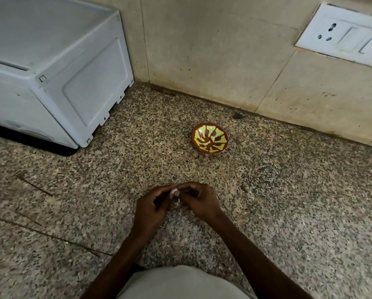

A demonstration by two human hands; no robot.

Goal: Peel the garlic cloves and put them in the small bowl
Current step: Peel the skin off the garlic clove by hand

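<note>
A small pale garlic clove (173, 192) is pinched between the fingertips of both hands, low over the speckled granite counter (267, 201). My left hand (151, 207) holds it from the left with curled fingers. My right hand (199, 200) meets it from the right, fingers curled onto the clove. A thin pale sliver hangs below the clove between the hands. The small bowl (210, 139), brown with a yellow-green pattern, stands farther back and slightly right, with nothing visible in it.
A white appliance (51, 67) fills the back left of the counter. The tiled wall (223, 50) runs behind the bowl, with a white socket and switch plate (342, 34) at the upper right. A dark speck lies at the wall's foot.
</note>
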